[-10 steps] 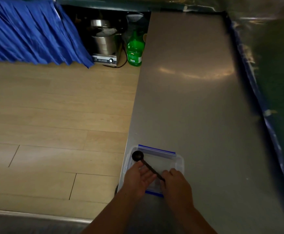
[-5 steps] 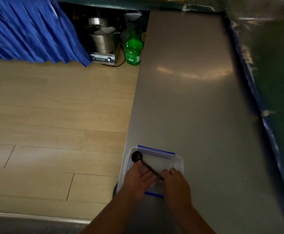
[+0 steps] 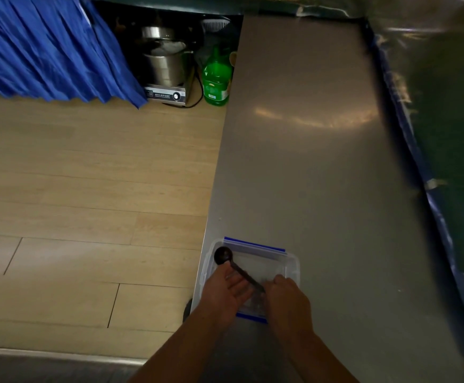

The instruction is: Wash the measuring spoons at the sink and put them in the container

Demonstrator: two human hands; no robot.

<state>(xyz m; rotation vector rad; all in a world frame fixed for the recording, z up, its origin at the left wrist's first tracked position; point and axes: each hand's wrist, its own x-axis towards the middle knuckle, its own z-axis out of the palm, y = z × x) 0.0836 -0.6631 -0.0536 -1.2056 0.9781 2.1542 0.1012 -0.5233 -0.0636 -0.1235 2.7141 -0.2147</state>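
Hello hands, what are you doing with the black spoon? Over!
Right hand pinching the black spoon by its handle end. Left hand open, cupped under the handle. Spoon over the clear container, bowl at its far-left corner. Nothing in the way.

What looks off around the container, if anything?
The clear container sits right at the steel counter's left edge, by the drop to the floor. The black measuring spoon lies slanted across it, bowl over the far-left corner. Nothing spilled or damaged.

steel counter (image 3: pixel 308 161) lies bare beyond the container (image 3: pixel 291 265); both hands crowd its near edge.
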